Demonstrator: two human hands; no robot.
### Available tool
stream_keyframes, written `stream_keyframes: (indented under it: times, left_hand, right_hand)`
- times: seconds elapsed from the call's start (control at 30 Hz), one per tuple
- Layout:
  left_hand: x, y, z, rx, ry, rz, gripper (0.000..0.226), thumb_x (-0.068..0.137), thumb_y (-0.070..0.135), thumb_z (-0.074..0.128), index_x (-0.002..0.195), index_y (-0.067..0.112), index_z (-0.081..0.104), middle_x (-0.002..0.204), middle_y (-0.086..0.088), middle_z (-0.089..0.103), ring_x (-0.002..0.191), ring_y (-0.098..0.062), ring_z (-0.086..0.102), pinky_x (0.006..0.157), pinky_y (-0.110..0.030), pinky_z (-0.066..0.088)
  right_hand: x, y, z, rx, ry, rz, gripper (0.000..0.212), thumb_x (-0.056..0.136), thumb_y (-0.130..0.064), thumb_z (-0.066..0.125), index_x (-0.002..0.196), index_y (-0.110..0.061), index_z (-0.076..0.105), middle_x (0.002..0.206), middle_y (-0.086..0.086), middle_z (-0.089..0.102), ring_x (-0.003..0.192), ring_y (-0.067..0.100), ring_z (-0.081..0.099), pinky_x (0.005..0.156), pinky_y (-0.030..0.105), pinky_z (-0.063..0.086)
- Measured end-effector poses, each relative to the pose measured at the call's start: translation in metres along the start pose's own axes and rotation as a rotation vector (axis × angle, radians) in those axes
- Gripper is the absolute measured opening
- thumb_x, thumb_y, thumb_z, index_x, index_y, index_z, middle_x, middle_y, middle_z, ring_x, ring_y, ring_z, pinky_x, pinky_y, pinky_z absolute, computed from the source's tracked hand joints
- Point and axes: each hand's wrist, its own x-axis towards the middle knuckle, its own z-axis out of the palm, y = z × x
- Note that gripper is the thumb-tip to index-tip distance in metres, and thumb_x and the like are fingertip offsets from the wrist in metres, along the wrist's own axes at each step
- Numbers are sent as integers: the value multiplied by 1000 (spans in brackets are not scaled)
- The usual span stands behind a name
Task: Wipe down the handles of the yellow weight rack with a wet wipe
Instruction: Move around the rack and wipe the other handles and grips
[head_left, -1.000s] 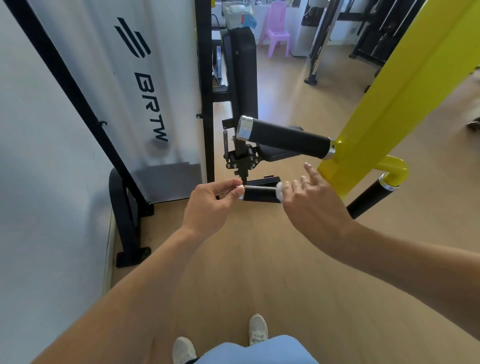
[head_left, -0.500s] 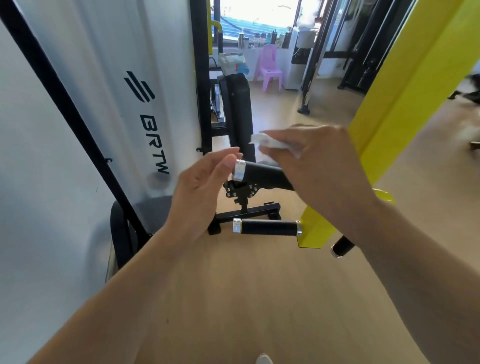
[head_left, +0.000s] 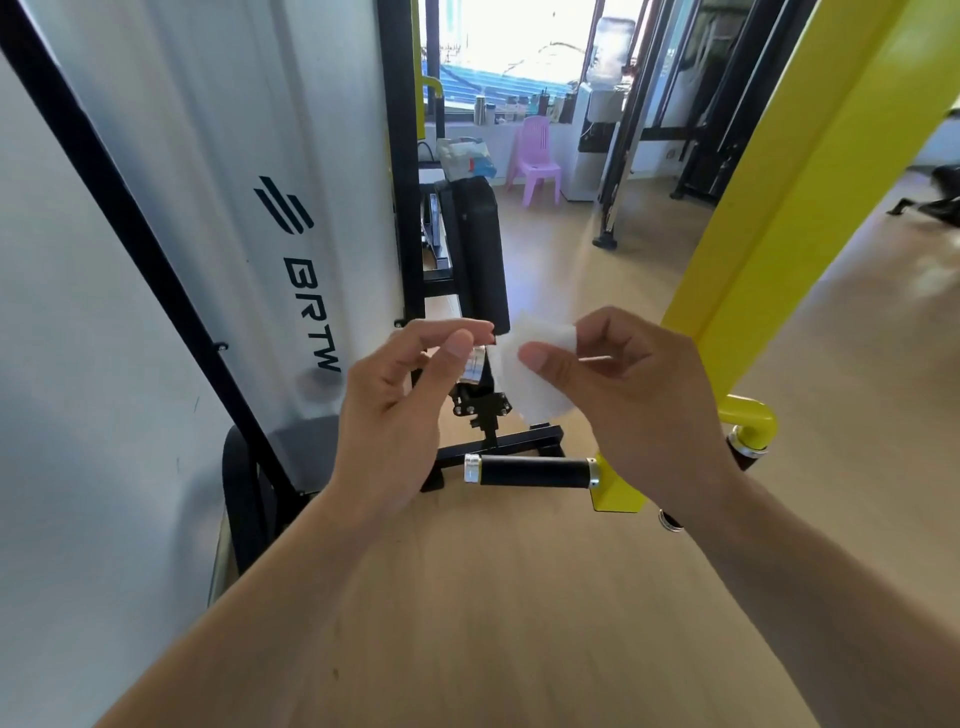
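While it hangs mid-frame: wipe (head_left: 530, 374), limp, thin, damp-looking; best pinched by an edge.
Right hand (head_left: 639, 395): thumb and fingers pinch the wipe's right side.
Left hand (head_left: 400, 410): fingers loosely curled, holding nothing, just left of the wipe.
Upper handle (head_left: 477, 364): mostly hidden behind both hands.
Lower handle (head_left: 530, 471): below centre, bare, rigid, on the yellow rack (head_left: 810, 218).

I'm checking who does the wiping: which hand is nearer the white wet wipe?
Right. The right hand pinches the white wet wipe between thumb and fingers. The left hand is beside the wipe, not touching it, its fingers loosely curled and holding nothing.
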Motion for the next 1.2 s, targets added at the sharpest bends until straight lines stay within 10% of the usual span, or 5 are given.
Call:
stream_keyframes:
  times: [0.43,0.63,0.77,0.97,1.2]
  left_hand:
    - [-6,14,5,140,-10,-7,5,79,39,75,77,34,73,72,11,74,66,-33,60,60,-23,51]
    - [3,13,3,234,71,-13,10,90,27,71,82,32,71,70,23,70,58,1,57,58,-8,41]
    - [21,8,7,312,147,-84,7,93,28,68,97,27,74,86,21,70,64,13,58,62,0,40]
    - [9,-9,0,264,43,-99,14,95,28,65,104,25,76,96,23,73,89,13,65,74,1,42]
    - [8,-16,0,220,-55,-65,14,96,25,65,106,33,71,97,25,75,103,4,67,92,-11,47]
  right_hand:
    - [-13,7,4,856,-291,557,69,81,-62,59,131,-14,61,119,18,70,100,31,70,76,41,60]
    - [-8,0,3,574,-35,343,12,97,-16,61,100,-17,73,95,2,79,86,22,76,78,35,62]
    - [13,-3,-4,-244,291,-226,18,98,-23,61,106,-25,77,54,-14,59,51,-2,53,54,13,41]
    - [-4,12,11,-885,-273,-135,76,89,-76,36,144,-26,50,148,-8,53,136,17,49,111,39,40]
    - [24,9,20,-795,-342,-196,32,100,-43,53,125,-29,65,110,-5,62,94,16,59,75,28,39]
